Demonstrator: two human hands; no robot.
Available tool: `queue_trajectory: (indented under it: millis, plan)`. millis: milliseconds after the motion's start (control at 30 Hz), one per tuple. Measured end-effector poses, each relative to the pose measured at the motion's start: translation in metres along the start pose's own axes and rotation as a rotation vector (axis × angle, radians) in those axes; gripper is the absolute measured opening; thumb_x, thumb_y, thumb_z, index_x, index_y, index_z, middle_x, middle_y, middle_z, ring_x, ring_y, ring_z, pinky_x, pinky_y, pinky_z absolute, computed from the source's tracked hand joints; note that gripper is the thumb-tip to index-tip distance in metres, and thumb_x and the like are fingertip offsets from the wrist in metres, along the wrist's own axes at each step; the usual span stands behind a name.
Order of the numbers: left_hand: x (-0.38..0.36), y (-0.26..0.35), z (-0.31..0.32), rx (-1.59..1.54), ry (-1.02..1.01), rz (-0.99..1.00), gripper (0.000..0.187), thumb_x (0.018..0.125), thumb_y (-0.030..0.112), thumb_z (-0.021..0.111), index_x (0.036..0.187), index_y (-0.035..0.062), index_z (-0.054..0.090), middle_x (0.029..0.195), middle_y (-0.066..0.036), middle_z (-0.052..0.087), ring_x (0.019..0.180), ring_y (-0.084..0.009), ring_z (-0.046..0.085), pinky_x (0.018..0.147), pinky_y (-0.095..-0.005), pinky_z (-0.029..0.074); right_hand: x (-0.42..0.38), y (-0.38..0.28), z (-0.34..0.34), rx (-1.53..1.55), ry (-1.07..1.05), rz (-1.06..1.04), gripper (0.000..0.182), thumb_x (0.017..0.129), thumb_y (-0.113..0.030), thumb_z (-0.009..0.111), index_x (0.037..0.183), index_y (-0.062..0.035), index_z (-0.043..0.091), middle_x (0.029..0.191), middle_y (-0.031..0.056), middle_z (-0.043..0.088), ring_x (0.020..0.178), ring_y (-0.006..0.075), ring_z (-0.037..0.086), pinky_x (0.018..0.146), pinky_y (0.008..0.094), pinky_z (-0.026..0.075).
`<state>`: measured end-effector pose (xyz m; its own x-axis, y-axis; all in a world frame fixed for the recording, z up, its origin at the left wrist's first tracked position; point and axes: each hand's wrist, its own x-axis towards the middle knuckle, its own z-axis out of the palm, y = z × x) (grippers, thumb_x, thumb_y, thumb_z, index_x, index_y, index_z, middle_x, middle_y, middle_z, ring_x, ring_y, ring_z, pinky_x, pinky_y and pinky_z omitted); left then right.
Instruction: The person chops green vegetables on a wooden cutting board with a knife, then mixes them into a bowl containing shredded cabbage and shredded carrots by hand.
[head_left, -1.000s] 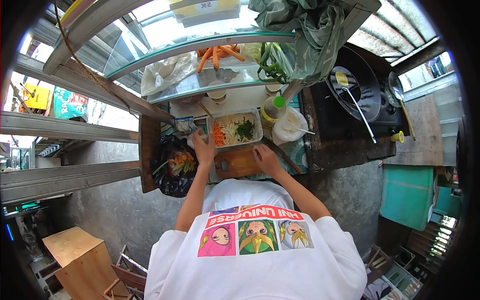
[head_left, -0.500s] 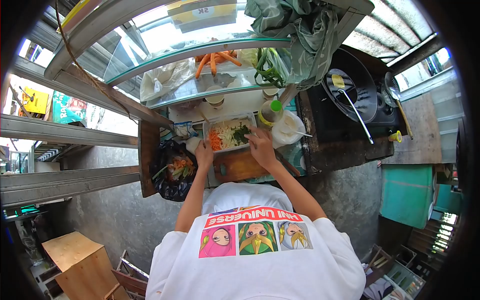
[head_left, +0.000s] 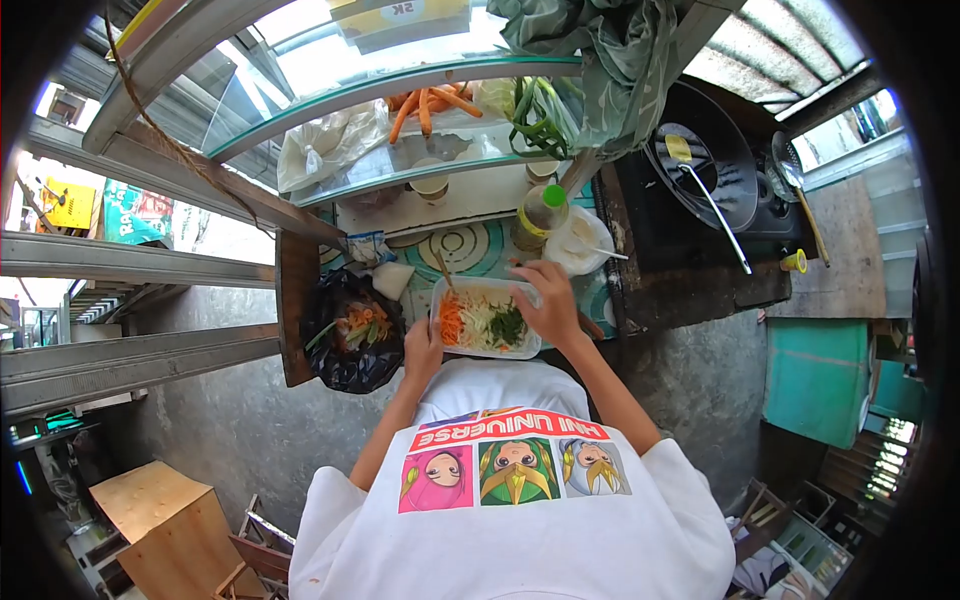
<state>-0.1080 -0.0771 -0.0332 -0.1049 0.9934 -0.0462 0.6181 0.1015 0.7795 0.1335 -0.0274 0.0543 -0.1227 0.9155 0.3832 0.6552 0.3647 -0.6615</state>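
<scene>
A clear plastic container (head_left: 485,352) lies close in front of my body. It holds shredded carrot (head_left: 451,320), pale shredded cabbage (head_left: 482,322) and chopped greens (head_left: 507,325). A wooden handle (head_left: 443,268) sticks up at its far left corner. My left hand (head_left: 423,345) is closed on the container's near left edge. At the far right corner is my right hand (head_left: 550,302), its thumb over the rim and its fingers stretched along the outside. The container covers most of the wooden cutting board.
Left of the container sits a black plastic bag (head_left: 345,372) with vegetable scraps. Beyond are a green-capped bottle (head_left: 540,215) and a white bag (head_left: 578,245) with a spoon. A wok (head_left: 715,190) stands on the stove at right. A glass shelf (head_left: 440,180) overhangs the counter.
The container has come toward my body and slightly right, exposing the patterned cloth behind it. Both hands have moved nearer with it. My right hand has left the greens for the far right corner.
</scene>
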Motion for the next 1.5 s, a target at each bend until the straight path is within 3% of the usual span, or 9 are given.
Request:
queue_trajectory:
  millis: [200,267,400,567,633,767,967,1167,1500]
  plan:
    - [-0.008,0.009,-0.001,-0.047,-0.098,-0.081,0.041,0.095,0.028,0.046,0.071,-0.005,0.05,0.067,-0.025,0.051,0.063,-0.0431,0.05,0.058,-0.0474,0.037,0.033,-0.015,0.073,-0.141,-0.065,-0.099,0.035,0.078,-0.026,0.068,0.109,-0.0111,0.062,0.098,0.0104,0.06,0.091,0.0295,0.057,0.078,0.0392,0.043]
    - [-0.008,0.002,0.005,-0.054,-0.106,-0.077,0.043,0.096,0.028,0.044,0.071,-0.0057,0.053,0.067,-0.025,0.053,0.063,-0.0429,0.052,0.058,-0.0475,0.038,0.039,-0.004,0.099,0.24,-0.268,-0.125,0.027,0.079,-0.024,0.066,0.1,-0.0077,0.063,0.095,0.0116,0.06,0.084,0.0289,0.058,0.072,0.0381,0.044]
    - [-0.012,0.009,0.02,-0.055,-0.037,-0.087,0.043,0.096,0.027,0.042,0.07,-0.0063,0.052,0.068,-0.025,0.054,0.064,-0.0432,0.053,0.059,-0.0478,0.039,0.044,-0.017,0.091,0.396,-0.621,0.043,0.02,0.081,-0.021,0.065,0.089,-0.0035,0.063,0.094,0.0135,0.06,0.081,0.0307,0.058,0.07,0.0372,0.046]
    - [-0.012,0.004,0.019,-0.031,-0.109,0.01,0.042,0.096,0.026,0.043,0.072,-0.0058,0.055,0.066,-0.024,0.054,0.064,-0.0411,0.053,0.06,-0.0461,0.041,0.011,-0.004,0.035,0.051,-0.604,-0.132,0.017,0.079,-0.015,0.064,0.083,0.0017,0.063,0.09,0.0199,0.06,0.083,0.0339,0.06,0.073,0.041,0.048]
    - [-0.01,0.01,0.013,-0.02,-0.082,-0.071,0.039,0.096,0.027,0.043,0.078,-0.0051,0.056,0.07,-0.022,0.057,0.065,-0.0377,0.056,0.062,-0.0447,0.042,0.008,-0.011,0.002,-0.27,-0.857,0.098,0.021,0.078,-0.017,0.064,0.083,0.0032,0.063,0.09,0.0232,0.061,0.086,0.0355,0.061,0.074,0.0433,0.049]
    - [0.01,0.025,0.019,-0.231,0.195,-0.13,0.042,0.097,0.035,0.042,0.102,-0.0039,0.056,0.09,-0.017,0.062,0.08,-0.0289,0.061,0.074,-0.0395,0.046,-0.024,0.005,0.03,-0.202,-0.688,0.237,0.024,0.077,-0.02,0.064,0.081,0.0039,0.063,0.086,0.0244,0.062,0.084,0.0375,0.062,0.073,0.044,0.05]
    - [0.03,-0.02,0.078,-0.413,0.125,-0.314,0.056,0.1,0.043,0.03,0.125,-0.0035,0.048,0.111,-0.018,0.061,0.105,-0.0284,0.056,0.093,-0.0343,0.04,-0.034,-0.02,0.06,-0.142,-0.698,0.341,0.021,0.074,-0.018,0.065,0.077,0.0035,0.063,0.076,0.0229,0.063,0.08,0.0391,0.063,0.07,0.0449,0.051]
    - [0.028,0.01,0.051,-0.493,0.011,-0.23,0.054,0.1,0.043,0.029,0.123,0.0007,0.053,0.118,-0.016,0.058,0.109,-0.0249,0.054,0.093,-0.0318,0.039,-0.026,-0.025,0.057,-0.417,-0.644,0.11,0.01,0.072,-0.007,0.06,0.074,0.0003,0.066,0.076,0.0209,0.065,0.073,0.0349,0.066,0.064,0.0425,0.053]
    - [0.029,0.014,0.047,-0.635,-0.017,-0.19,0.05,0.101,0.041,0.031,0.119,0.0022,0.055,0.114,-0.012,0.059,0.105,-0.0201,0.054,0.092,-0.0297,0.039,-0.002,-0.013,0.007,-0.681,-0.663,0.321,0.01,0.075,-0.005,0.059,0.076,-0.005,0.069,0.079,0.0153,0.068,0.076,0.0267,0.068,0.061,0.0368,0.055]
